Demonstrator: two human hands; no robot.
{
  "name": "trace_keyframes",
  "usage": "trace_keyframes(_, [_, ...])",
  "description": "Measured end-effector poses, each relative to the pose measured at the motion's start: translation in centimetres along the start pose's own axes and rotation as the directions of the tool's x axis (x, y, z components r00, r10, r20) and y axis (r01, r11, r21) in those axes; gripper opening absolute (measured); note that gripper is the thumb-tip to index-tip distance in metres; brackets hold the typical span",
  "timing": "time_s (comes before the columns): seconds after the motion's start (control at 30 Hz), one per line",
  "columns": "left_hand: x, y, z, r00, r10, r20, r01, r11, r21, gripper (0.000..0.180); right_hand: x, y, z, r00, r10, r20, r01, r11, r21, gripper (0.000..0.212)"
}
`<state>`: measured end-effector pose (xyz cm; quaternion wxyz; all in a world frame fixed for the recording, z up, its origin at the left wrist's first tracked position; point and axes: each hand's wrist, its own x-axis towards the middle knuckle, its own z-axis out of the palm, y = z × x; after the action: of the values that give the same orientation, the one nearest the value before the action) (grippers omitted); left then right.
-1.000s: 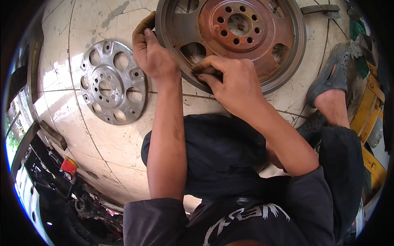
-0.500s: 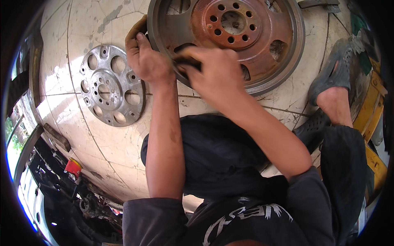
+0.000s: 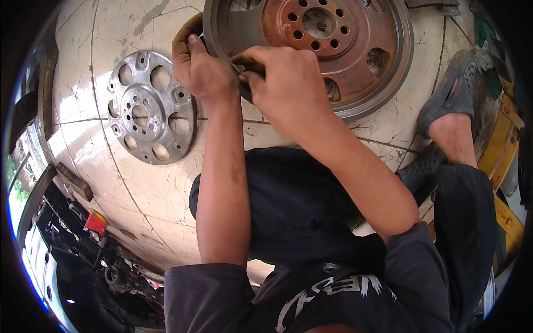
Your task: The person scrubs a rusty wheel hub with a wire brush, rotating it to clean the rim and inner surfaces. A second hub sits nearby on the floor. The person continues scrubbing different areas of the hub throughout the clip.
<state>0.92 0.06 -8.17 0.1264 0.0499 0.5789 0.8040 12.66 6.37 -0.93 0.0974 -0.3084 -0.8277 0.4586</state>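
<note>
A large flywheel point(image 3: 355, 53), rusty red around its drilled hub and grey at the rim, lies on the tiled floor at the top. My left hand point(image 3: 202, 69) is at its left edge, fingers curled around the rim and thumb up. Just right of that wrist, my right hand point(image 3: 291, 83) is closed in a pinch over the near left part of the rim. Whatever its fingers hold is hidden. Left of my left forearm, a silver metal disc point(image 3: 145, 91) with large round holes lies flat, touched by neither hand.
My foot in a grey clog point(image 3: 449, 100) stands right of the flywheel, beside a yellow metal frame point(image 3: 494, 147). Dark machine parts and a red container point(image 3: 96, 223) are at the lower left. A wooden block point(image 3: 75, 182) lies near them.
My right hand, blurred earlier, shows sharply now and has shifted slightly up along the rim. My left hand keeps its place on the rim. The whole view has tilted a little.
</note>
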Motion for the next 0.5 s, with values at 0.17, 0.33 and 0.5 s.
trace_keyframes(0.17, [0.1, -0.3, -0.4, 1.0, 0.02, -0.022, -0.019, 1.0, 0.018, 0.03, -3.8, 2.0, -2.9, 0.992, 0.011, 0.128, -0.012, 1.0, 0.009, 0.022])
trace_keyframes(0.33, [0.4, 0.2, -0.7, 1.0, 0.004, -0.019, -0.002, 0.996, 0.092, 0.031, -3.4, 1.7, -4.8, 0.968, 0.01, 0.249, -0.003, 1.0, -0.029, 0.024])
trace_keyframes(0.5, [0.7, -0.7, -0.8, 0.996, 0.068, -0.053, -0.062, 0.992, 0.111, 0.031, -3.6, 2.3, -4.1, 0.973, 0.105, 0.206, -0.126, 0.988, 0.091, 0.025])
